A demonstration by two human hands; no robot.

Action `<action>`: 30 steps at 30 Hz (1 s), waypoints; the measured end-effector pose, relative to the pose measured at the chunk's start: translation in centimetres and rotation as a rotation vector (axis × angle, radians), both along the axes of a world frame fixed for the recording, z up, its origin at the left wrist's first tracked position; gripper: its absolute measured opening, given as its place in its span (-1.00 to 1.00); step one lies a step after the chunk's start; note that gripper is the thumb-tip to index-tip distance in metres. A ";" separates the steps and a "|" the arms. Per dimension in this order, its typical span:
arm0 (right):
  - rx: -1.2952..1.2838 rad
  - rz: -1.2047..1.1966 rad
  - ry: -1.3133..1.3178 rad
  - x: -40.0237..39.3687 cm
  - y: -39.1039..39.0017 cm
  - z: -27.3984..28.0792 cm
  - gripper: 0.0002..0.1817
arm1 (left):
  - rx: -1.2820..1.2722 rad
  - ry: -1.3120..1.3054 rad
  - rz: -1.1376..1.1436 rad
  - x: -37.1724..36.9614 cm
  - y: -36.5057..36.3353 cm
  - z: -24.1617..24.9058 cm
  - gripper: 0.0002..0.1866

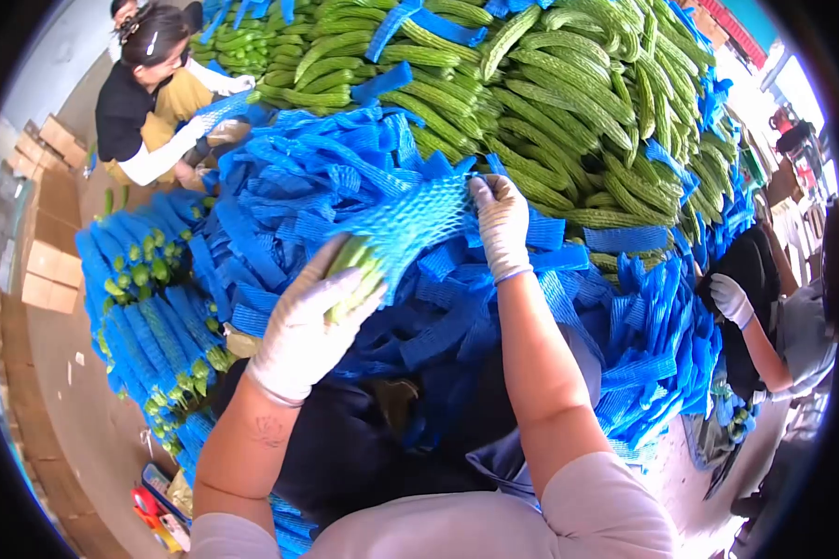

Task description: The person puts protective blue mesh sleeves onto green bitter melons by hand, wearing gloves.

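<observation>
My left hand, in a white glove, is wrapped round the lower end of a bitter melon, long, green and ridged. A blue foam net sleeve covers the melon's upper part and stretches up to the right. At the far end of that sleeve, my gloved right hand is closed with fingertips pinched on the netting. Below and around both hands lies a heap of flat blue net sleeves. How far the melon reaches inside the netting is partly hidden.
A large pile of bare bitter melons rises ahead. Sleeved melons are stacked at left, near cardboard boxes. A co-worker handles a sleeve at upper left; another person's gloved hand shows at right. Red-handled scissors lie lower left.
</observation>
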State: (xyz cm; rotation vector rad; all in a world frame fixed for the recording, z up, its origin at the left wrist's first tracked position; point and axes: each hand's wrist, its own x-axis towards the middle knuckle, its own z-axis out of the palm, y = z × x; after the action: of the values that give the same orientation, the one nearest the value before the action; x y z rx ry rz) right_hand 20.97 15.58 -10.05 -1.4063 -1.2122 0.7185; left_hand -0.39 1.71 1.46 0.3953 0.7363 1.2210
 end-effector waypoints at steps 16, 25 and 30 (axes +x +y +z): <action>0.024 1.065 0.235 -7.7 -11.3 8.5 -0.12 | 0.389 0.316 0.055 -2.6 -1.1 -0.5 -0.34; -0.018 0.874 0.103 -4.9 -8.5 6.0 -0.41 | 0.037 0.461 0.663 -20.6 -17.8 1.5 -0.44; -0.108 0.851 -0.018 -4.4 -8.1 4.0 -0.44 | -0.353 1.327 0.919 -31.0 -34.6 -9.5 -0.11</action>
State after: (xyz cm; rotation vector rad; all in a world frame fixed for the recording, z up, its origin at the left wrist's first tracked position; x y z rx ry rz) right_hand 16.56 7.46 -6.09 -0.9377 -1.8213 1.3607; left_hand -31.39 -32.93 -8.09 0.5818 2.4330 1.5345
